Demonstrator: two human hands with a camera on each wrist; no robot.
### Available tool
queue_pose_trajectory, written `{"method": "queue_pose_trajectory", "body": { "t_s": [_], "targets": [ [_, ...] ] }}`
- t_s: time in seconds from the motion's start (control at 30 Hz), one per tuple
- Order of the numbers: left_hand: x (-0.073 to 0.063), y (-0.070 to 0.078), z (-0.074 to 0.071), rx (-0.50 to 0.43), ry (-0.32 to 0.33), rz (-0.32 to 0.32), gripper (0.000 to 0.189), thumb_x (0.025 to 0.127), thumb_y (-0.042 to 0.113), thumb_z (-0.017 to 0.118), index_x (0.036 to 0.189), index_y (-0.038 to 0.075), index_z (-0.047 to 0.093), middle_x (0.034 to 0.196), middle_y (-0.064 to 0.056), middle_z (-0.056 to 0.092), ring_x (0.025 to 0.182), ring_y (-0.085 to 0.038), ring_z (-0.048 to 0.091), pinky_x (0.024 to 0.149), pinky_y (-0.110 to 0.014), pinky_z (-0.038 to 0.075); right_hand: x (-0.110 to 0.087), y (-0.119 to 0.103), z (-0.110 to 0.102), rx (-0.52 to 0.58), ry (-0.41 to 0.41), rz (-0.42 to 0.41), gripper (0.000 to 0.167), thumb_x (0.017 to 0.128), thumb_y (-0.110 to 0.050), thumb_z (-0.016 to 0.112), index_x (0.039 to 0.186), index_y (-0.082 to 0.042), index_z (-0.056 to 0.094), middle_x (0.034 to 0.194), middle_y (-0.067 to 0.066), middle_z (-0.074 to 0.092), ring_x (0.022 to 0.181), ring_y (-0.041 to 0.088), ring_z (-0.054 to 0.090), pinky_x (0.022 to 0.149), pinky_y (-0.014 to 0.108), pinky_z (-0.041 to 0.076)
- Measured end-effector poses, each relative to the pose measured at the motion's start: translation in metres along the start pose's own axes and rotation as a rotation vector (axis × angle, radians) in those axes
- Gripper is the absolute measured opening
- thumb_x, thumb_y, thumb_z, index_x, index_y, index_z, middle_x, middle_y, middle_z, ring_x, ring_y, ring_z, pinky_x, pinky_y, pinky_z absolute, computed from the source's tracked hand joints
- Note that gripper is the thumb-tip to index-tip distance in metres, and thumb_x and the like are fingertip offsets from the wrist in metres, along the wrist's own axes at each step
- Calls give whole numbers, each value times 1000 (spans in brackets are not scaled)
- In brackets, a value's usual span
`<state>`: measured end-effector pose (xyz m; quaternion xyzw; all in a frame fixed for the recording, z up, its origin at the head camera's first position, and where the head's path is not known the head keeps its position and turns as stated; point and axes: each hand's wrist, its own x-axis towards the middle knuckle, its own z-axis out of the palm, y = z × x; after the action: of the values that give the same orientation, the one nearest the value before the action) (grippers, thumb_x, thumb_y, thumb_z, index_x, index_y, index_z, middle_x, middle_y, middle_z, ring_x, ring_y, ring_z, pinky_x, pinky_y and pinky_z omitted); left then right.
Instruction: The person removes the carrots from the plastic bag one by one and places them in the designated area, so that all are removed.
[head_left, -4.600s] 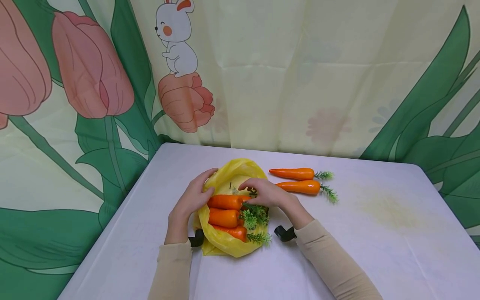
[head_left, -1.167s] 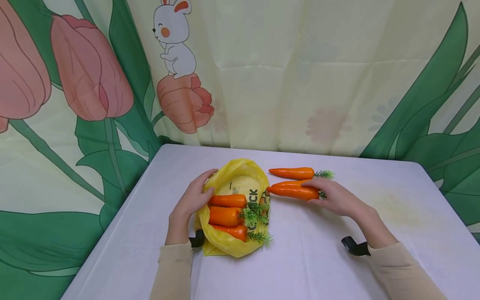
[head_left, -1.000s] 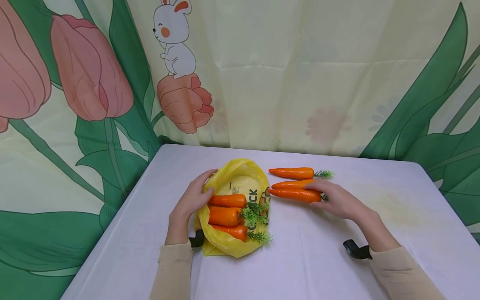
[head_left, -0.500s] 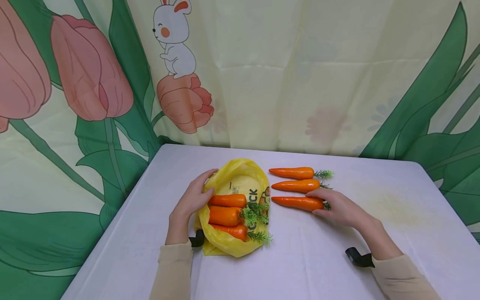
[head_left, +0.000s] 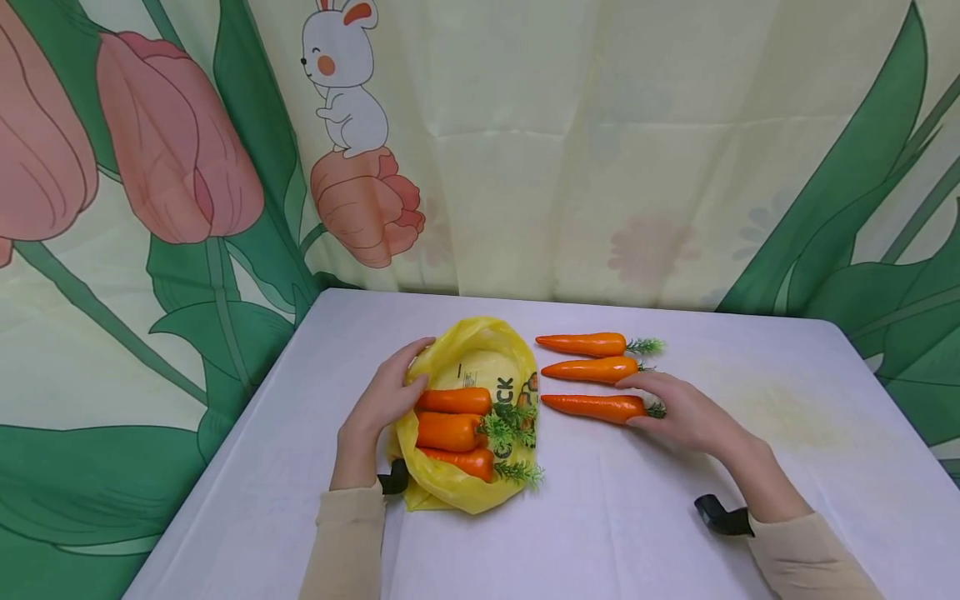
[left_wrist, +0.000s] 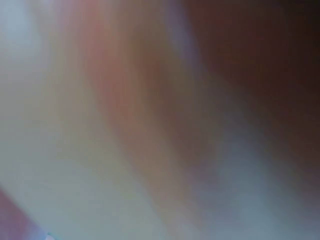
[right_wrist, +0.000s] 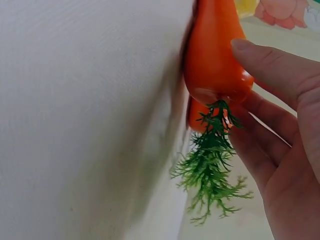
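Carrots (head_left: pixel 588 369) are now lying three abreast right of the bag (head_left: pixel 480 330): I'm easing the right hand (head_left: pixel 686 414) apart around the just-lowered near carrot (head_left: pixel 592 407), the left hand (head_left: pixel 381 393) gripping the bag; others are remaining inside.

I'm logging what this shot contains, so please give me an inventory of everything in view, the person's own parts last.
Loose carrots: three, orange with green tops, right of the bag
Bag: one, yellow with dark print, open on the table
Bagged carrots: at least three, orange with green tops, inside the bag
Table: one, white, under everything
Backdrop: one, pale cream, behind the table
Printed tulips: several, pink, backdrop's left
Printed rabbit: one, white, upper left
Printed leaves: several, green, both sides
Wrist cameras: two, black, at the wrists
Sleeves: two, beige, on the arms
Left hand: one, bare, at the bag's left rim
Right hand: one, bare, at the nearest loose carrot's leafy end
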<state>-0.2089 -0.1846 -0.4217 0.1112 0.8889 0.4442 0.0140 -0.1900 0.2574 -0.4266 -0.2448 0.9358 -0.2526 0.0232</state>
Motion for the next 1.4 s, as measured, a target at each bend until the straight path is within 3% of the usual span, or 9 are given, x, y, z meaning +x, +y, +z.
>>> {"method": "queue_pose_trajectory", "body": {
  "t_s": [0.23, 0.47, 0.83, 1.4],
  "targets": [
    [0, 0, -1, 7, 3, 0, 56, 98, 10, 54, 153, 16, 44, 153, -7, 45, 138, -30, 41, 114, -56, 30, -4, -3, 1, -24, 17, 4, 37, 85, -10, 81, 120, -9, 70, 126, 13, 63, 125, 42, 51, 102, 62, 42],
    [-1, 0, -1, 2, 4, -9, 56, 98, 9, 54, 153, 17, 44, 153, -6, 45, 138, -30, 41, 114, -56, 30, -3, -2, 6, -53, 51, -20, 31, 84, -7, 81, 112, -13, 72, 113, 5, 65, 112, 33, 58, 98, 57, 48],
    [0, -1, 0, -3, 8, -29, 55, 98, 11, 54, 152, 18, 44, 151, -5, 47, 136, -29, 43, 114, -55, 32, 7, 3, 6, -77, 56, 18, 31, 85, -9, 81, 115, -9, 71, 118, 13, 65, 114, 38, 56, 99, 60, 45],
    [-1, 1, -2, 6, 14, -10, 55, 98, 10, 53, 152, 16, 45, 150, -7, 48, 136, -30, 43, 114, -56, 31, 11, 3, 4, -88, 109, -27, 33, 84, -7, 81, 116, -5, 70, 121, 19, 63, 116, 41, 55, 99, 60, 45]
  ]
}}
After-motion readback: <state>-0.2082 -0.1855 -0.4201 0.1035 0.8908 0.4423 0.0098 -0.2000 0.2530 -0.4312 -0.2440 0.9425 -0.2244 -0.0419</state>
